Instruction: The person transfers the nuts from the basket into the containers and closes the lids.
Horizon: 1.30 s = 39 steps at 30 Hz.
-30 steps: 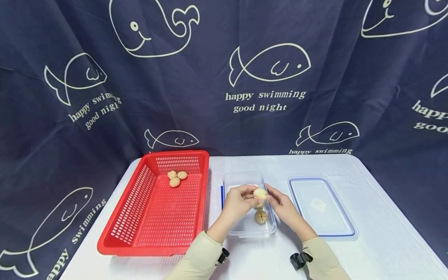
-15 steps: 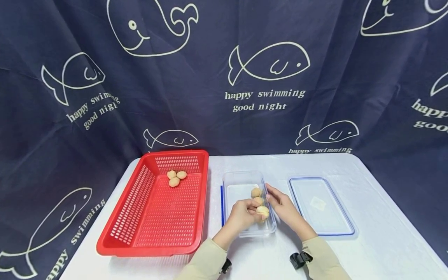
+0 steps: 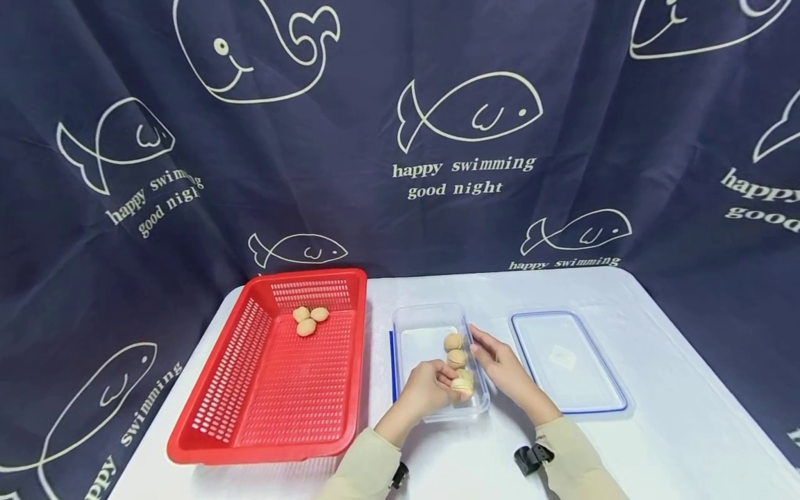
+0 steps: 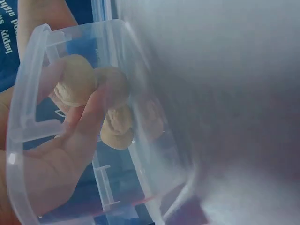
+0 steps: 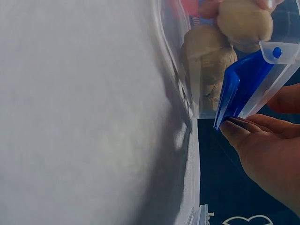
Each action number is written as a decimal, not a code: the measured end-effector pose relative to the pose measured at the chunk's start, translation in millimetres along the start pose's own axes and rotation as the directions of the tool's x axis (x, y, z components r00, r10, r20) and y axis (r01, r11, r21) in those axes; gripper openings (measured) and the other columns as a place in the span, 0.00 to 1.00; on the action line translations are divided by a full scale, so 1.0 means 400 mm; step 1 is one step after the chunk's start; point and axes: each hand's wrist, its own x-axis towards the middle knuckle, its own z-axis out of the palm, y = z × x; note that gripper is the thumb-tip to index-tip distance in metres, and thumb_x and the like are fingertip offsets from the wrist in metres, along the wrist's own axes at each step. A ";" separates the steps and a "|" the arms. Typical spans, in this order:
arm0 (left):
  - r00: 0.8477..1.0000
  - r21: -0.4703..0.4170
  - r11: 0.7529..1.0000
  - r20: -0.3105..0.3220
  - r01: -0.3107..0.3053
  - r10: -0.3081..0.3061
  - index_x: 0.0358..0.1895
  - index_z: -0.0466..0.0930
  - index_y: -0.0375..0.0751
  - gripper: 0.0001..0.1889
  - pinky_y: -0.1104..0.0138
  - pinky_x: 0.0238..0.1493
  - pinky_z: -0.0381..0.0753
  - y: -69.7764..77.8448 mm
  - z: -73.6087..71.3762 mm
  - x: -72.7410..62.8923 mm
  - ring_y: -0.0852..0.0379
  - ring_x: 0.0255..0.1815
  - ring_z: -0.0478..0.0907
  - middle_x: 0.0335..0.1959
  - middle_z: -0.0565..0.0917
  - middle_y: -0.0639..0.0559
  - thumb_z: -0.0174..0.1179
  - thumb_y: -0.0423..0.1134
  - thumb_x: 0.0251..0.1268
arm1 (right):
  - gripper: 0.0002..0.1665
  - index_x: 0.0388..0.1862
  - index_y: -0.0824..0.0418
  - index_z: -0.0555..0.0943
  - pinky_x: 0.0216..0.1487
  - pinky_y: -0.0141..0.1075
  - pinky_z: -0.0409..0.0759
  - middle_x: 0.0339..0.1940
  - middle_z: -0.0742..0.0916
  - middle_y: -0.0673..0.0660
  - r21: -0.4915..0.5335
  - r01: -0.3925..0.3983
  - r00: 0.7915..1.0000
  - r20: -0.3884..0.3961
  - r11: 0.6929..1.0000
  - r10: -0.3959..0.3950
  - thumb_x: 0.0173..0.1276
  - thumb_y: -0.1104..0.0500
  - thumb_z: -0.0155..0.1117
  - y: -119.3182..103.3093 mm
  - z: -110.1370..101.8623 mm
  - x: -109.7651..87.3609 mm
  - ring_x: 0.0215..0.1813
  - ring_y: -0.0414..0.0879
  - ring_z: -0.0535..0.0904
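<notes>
In the head view my left hand [image 3: 431, 385] reaches into the clear plastic box [image 3: 412, 316] and pinches a tan walnut [image 3: 461, 387]. Through the box wall, the left wrist view shows this held walnut [image 4: 75, 80] between thumb and fingers, with another walnut [image 4: 115, 86] beside it. Farther back along the box's right side lie a walnut [image 3: 457, 358] and one more walnut [image 3: 453, 342] in a row. My right hand [image 3: 505, 368] rests against the box's right wall, fingers rather straight. In the right wrist view its fingertips touch a blue side latch [image 5: 246, 82].
A red perforated basket [image 3: 359, 361] stands on the left, with a small group of walnuts [image 3: 306, 327] near its back. Right of the box lies a clear lid [image 3: 581, 389] with a blue seal. A dark fish-print curtain [image 3: 350, 167] hangs behind the white table [image 3: 500, 465].
My left hand with the walnut has moved from the box's middle toward its near end and lower, revealing the walnuts behind. The right hand stays at the wall. The head view has shifted slightly.
</notes>
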 end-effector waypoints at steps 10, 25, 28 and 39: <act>0.998 0.114 0.991 0.016 -0.068 0.066 0.29 0.81 0.35 0.14 0.74 0.24 0.70 -0.017 0.006 0.003 0.66 0.21 0.68 0.19 0.74 0.56 0.76 0.25 0.37 | 0.28 0.70 0.71 0.62 0.68 0.48 0.62 0.69 0.69 0.69 -0.005 -0.013 1.000 -0.003 1.000 0.013 0.76 0.62 0.50 0.006 0.000 0.001 0.69 0.62 0.65; 0.997 0.218 0.974 -0.021 -0.062 0.068 0.29 0.78 0.36 0.15 0.74 0.27 0.73 -0.003 0.009 -0.001 0.66 0.23 0.70 0.23 0.78 0.54 0.75 0.26 0.39 | 0.28 0.71 0.71 0.62 0.68 0.48 0.62 0.69 0.69 0.69 0.006 -0.029 1.000 -0.005 1.000 0.029 0.76 0.61 0.50 0.003 0.002 0.000 0.69 0.63 0.64; 0.992 0.213 0.970 -0.031 -0.115 0.124 0.31 0.78 0.35 0.14 0.74 0.29 0.73 0.016 -0.002 -0.006 0.66 0.24 0.69 0.24 0.78 0.52 0.74 0.25 0.42 | 0.28 0.71 0.71 0.62 0.68 0.47 0.62 0.69 0.69 0.69 -0.004 -0.025 1.000 -0.004 1.000 0.025 0.76 0.62 0.50 0.003 0.003 0.002 0.69 0.63 0.64; 0.950 0.118 0.949 -0.077 -0.293 0.303 0.38 0.79 0.28 0.09 0.75 0.34 0.79 0.170 -0.077 -0.018 0.57 0.31 0.79 0.30 0.83 0.42 0.63 0.21 0.51 | 0.27 0.70 0.73 0.62 0.68 0.47 0.63 0.68 0.69 0.70 0.003 -0.016 1.000 -0.005 1.000 0.016 0.76 0.64 0.49 0.003 0.001 0.002 0.69 0.62 0.65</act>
